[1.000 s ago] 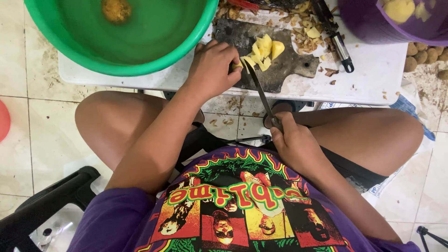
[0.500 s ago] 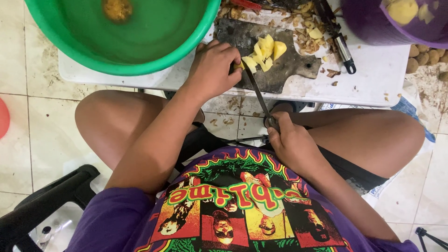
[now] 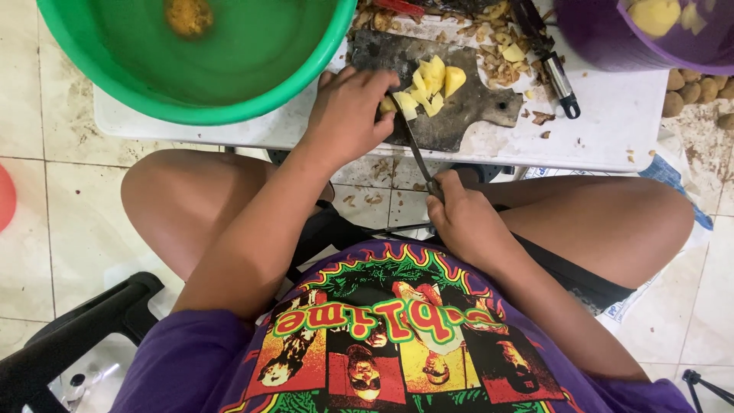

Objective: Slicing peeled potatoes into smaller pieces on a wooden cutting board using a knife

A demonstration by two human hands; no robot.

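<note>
My left hand [image 3: 350,111] rests on a dark cutting board [image 3: 459,115] and pins a piece of peeled potato at the board's near-left edge. A pile of yellow potato pieces [image 3: 432,82] lies just right of the fingers. My right hand [image 3: 466,218], above my lap, grips the handle of a long thin knife [image 3: 413,149]. The blade runs up to the piece under my left fingers. The board lies on a low white table [image 3: 612,115].
A large green basin [image 3: 252,53] with one potato in it stands at the table's left. A purple bowl [image 3: 604,42] with peeled potatoes sits top right. A peeler [image 3: 554,69] and peelings lie beside the board. Unpeeled potatoes [image 3: 688,88] lie on the floor at right.
The left hand has stayed on the board with the potato piece. The knife and right hand have shifted only slightly.
</note>
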